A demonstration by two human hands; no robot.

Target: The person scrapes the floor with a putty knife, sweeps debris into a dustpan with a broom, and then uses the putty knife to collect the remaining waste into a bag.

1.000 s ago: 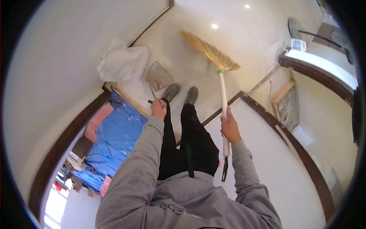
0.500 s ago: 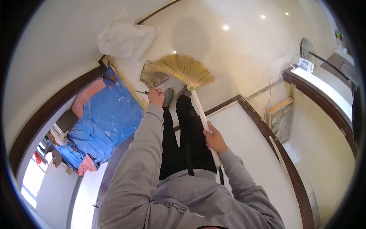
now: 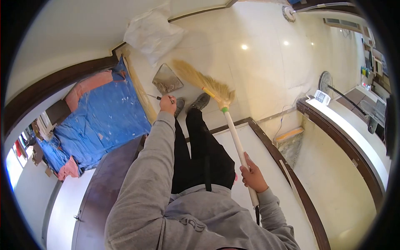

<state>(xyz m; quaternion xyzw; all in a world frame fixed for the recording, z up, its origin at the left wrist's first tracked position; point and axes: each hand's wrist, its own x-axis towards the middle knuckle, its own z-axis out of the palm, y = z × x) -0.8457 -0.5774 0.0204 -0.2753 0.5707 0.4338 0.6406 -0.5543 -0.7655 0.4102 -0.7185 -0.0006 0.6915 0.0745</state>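
My right hand [image 3: 253, 175] is wrapped around the pale handle of a broom [image 3: 238, 141]. The broom's straw bristles [image 3: 204, 81] fan out over the floor just past my shoes. My left hand [image 3: 168, 104] is closed on a thin tool [image 3: 155, 97] with a dark grip and a narrow light end pointing left; its exact kind is too small to tell. Just beyond that hand lies a dustpan [image 3: 168, 80] with grey-brown debris in it. The bristles are to the right of the dustpan, apart from it.
A white plastic sheet or bag [image 3: 152, 33] lies by the wall. Blue sheeting [image 3: 104, 112] covers the area at left. Dark wooden trim [image 3: 287, 166] edges a white panel at right. A fan [image 3: 326, 81] stands farther right, and a round brush-like head [image 3: 288, 13] is at the top.
The broom head has swung right, away from the dustpan, and the right hand has moved right and back with the handle. The left hand stays closed near the dustpan. The view has shifted.
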